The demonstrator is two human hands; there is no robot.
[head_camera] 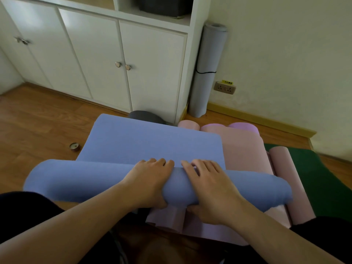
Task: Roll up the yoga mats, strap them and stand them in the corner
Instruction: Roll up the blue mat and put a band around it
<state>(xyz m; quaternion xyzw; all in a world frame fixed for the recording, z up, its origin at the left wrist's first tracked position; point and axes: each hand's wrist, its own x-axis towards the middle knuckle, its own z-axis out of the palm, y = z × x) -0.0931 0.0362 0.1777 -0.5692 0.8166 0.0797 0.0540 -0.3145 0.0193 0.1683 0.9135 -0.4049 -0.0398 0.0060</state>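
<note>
My left-hand fingers [160, 162] are lying fairly flat over the top of the blue roll [133, 183], thumb tucking under the near side, so my left hand [150, 180] is wrapping it loosely rather than clenching. My right-hand fingers [202, 166] are spreading over the crest the same way, the right hand [209, 189] pressing down with its thumb under the roll. Both hands are sitting side by side near the middle, probably to keep the winding tight and even while pushing it forward.

The blue mat's flat part [152, 141] is stretching away from me, still unrolled, so by my reckoning rolling is only about half done and no strap is on it. The material is looking like soft matte foam, faintly grainy, bulging into a fat cylinder.

It is lying on top of pink mats [245, 149], thinner, smooth, curling at their ends. A dark green mat [314, 178] is spreading flat on the wooden floor [38, 121] to my right.

A grey rolled mat [207, 69], cinched by a thin black cord, is standing upright in the corner beside the white cabinet [95, 54].
</note>
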